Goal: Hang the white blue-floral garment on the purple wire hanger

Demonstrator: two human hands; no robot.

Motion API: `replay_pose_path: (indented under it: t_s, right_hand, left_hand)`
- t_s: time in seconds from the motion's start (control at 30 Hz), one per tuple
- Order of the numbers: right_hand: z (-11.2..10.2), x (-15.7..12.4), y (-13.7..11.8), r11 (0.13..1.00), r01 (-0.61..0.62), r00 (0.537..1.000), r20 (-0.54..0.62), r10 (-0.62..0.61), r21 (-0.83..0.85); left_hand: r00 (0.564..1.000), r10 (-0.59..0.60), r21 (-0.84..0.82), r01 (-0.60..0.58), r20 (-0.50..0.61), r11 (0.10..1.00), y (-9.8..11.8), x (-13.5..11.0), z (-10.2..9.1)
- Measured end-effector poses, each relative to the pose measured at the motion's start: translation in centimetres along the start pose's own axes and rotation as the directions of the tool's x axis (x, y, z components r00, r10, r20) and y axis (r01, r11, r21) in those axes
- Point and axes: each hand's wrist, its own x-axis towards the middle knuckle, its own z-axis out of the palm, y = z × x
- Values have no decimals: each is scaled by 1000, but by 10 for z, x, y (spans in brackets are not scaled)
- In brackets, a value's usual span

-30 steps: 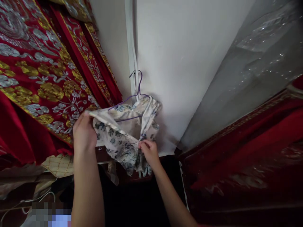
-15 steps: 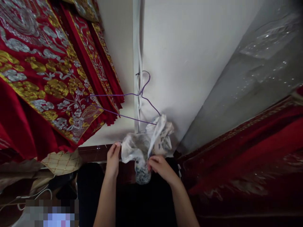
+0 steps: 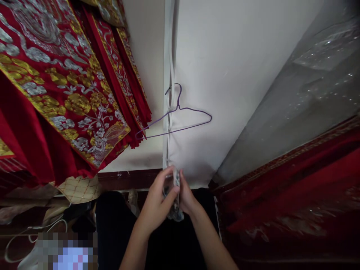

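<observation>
Low in front of the wall, my left hand (image 3: 156,200) and my right hand (image 3: 188,195) meet around a bunched, thin whitish cloth with a dark bluish pattern (image 3: 176,215). My left fingers and thumb are closed on its near side, and my right hand grips it from the other side. Most of the cloth is hidden by my fingers; a crumpled end sticks out below. Above my hands, a purple wire hanger (image 3: 178,106) hangs bare from a small hook, apart from both hands.
Red fabric with gold and silver embroidery (image 3: 81,101) hangs at the left. White cords (image 3: 171,63) run down the wall (image 3: 225,56). Glittery sheer material (image 3: 281,105) and red cloth (image 3: 295,180) are at the right. A pale cable (image 3: 66,225) lies at lower left.
The cloth has come off the hanger's right end and is now bunched between my hands, which have moved together. The hanger has swung, its right end now free.
</observation>
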Motion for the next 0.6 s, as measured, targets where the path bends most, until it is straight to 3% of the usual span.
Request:
replay_pose_path:
  t_s: [0.1,0.17,0.23,0.27,0.3,0.33,0.37,0.4,0.43,0.47,0.5,0.6]
  right_hand:
    - [1,5,-33,986,-136,962,223,155,-98]
    - [-1,10,-61,932,-92,892,388,234,-350]
    - [-5,16,-88,805,59,808,502,308,-590]
    - [-7,20,-100,734,164,820,505,270,-659]
    - [-10,25,-109,662,268,872,468,142,-700]
    - [-13,31,-117,587,356,916,395,-67,-727]
    - [-17,38,-122,521,418,904,287,-315,-744]
    - [-22,46,-125,476,452,836,171,-522,-755]
    - [-27,56,-126,458,467,755,71,-652,-756]
    - [-33,68,-126,464,473,703,3,-711,-749]
    - [-38,80,-124,483,475,688,-31,-725,-736]
    - [-49,117,-111,510,451,755,8,-656,-732]
  left_hand:
    - [999,-53,-103,53,-2,993,-23,3,-20]
    - [994,-86,-190,97,64,977,-44,5,-30]
    - [984,-138,-168,155,110,974,-65,5,-37]
    - [977,-172,-113,186,124,976,-73,5,-41]
    - [969,-212,-46,219,130,975,-80,4,-45]
    - [959,-253,18,253,130,967,-85,4,-51]
    - [949,-290,75,283,123,956,-87,3,-57]
    - [943,-316,129,302,107,945,-88,3,-63]
    - [941,-327,183,308,82,934,-87,3,-71]
    - [943,-326,245,302,62,921,-84,4,-80]
    - [946,-320,317,286,57,904,-80,5,-88]
    - [927,-367,570,262,76,779,-68,5,-111]
